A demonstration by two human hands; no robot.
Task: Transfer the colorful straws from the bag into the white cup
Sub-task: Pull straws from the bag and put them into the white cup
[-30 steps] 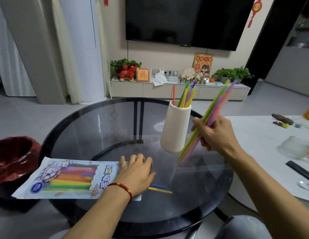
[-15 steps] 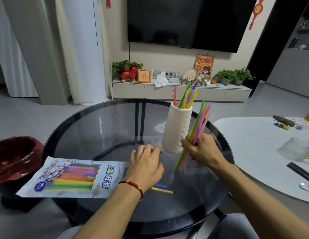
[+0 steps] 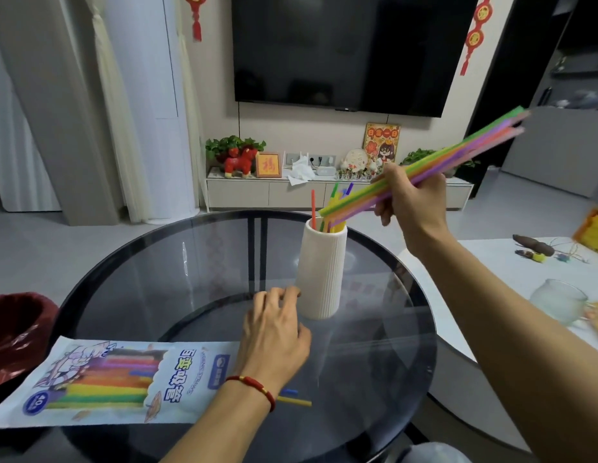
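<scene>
- A red bin stands at the far left, beside the round glass counter.
- The straw bag lies flat on the counter's near left part, with coloured straws still showing through its window.
- The left hand hovers or rests over the bag's open end, fingers loosely curled and holding nothing; its fingertips come close to the foot of the white cup, though contact cannot be told. Two loose straws – one blue, one yellow – lie on the glass just right of that wrist.
- The cup stands upright near the counter's middle, a few straws already inside it.
- The right hand grips a bundle of straws, tilted so its lower ends sit at the cup's mouth.
- Judged step: loading this bundle. The next move likely calls for raising the bundle more upright and letting it slide in – without tipping the narrow cup; the bag's remainder would then follow.
</scene>
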